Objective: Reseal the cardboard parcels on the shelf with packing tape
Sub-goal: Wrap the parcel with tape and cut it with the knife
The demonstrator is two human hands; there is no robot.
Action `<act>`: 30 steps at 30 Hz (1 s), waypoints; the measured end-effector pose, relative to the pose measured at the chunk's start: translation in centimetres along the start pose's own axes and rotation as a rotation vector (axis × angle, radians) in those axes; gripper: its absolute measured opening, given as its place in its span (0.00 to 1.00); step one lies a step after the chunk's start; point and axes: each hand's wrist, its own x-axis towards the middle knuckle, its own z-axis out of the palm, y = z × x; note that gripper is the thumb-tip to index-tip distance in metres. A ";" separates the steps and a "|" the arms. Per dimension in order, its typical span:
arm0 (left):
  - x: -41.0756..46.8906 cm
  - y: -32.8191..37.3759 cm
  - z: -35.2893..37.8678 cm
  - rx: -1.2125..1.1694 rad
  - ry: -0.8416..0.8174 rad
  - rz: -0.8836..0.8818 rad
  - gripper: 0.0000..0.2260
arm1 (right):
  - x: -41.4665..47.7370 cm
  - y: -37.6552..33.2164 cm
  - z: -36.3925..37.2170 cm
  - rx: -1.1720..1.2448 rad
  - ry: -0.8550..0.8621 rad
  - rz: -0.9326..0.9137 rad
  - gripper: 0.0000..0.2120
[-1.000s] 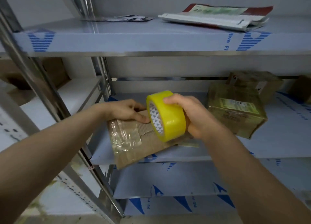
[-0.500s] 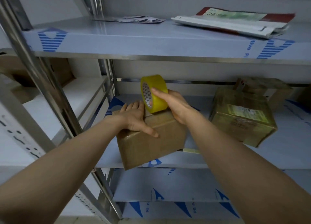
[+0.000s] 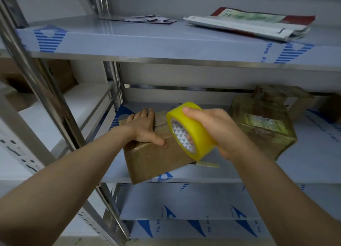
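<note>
Steel shelving (image 3: 60, 105) with bright uprights, boards wrapped in pale film printed with blue marks. On the top board (image 3: 147, 39): a flat folded mailer bag (image 3: 249, 24), white with a red and green face, lying far right, and some crumpled grey wrappers (image 3: 140, 18) further left toward the back. On the middle board (image 3: 304, 164): a plain cardboard parcel (image 3: 156, 159) at near left, turned at an angle, its near corner hanging just over the front edge, its top seam ragged and showing glossy tape. Left hand (image 3: 143, 127) laid flat on the parcel's top, fingers stretched out and together toward the back, thumb spread along the near upper edge, pressing and not grasping. Right hand (image 3: 215, 133) just right of it, above the parcel's right end, fingers curled closed round a roll of yellow packing tape (image 3: 191, 131), thumb on the roll's upper rim, fingertips seen through the patterned core; roll tilted, core facing near left. A loose strip of tape (image 3: 207, 164) lying on the board under the roll, beside the parcel's right corner. Further right, well apart from the first, a second parcel (image 3: 263, 127) wrapped all over in yellowish tape, with a printed label on top. Behind it against the back wall, a third, smaller carton (image 3: 282, 100). Lower boards in the same blue-printed film beneath. Off to the left, another rack with a brown box (image 3: 60, 76) in shadow.
</note>
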 end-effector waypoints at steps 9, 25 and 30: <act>-0.8 0.3 -0.2 -0.013 -0.024 0.051 0.52 | -2.1 6.6 0.8 -0.021 0.129 0.012 0.27; -1.3 3.5 -1.8 -0.006 -0.125 0.157 0.33 | 0.6 11.6 2.7 0.078 0.241 0.005 0.18; 2.8 7.5 0.2 -0.086 0.171 -0.103 0.35 | 0.8 12.3 2.9 0.085 0.263 -0.033 0.22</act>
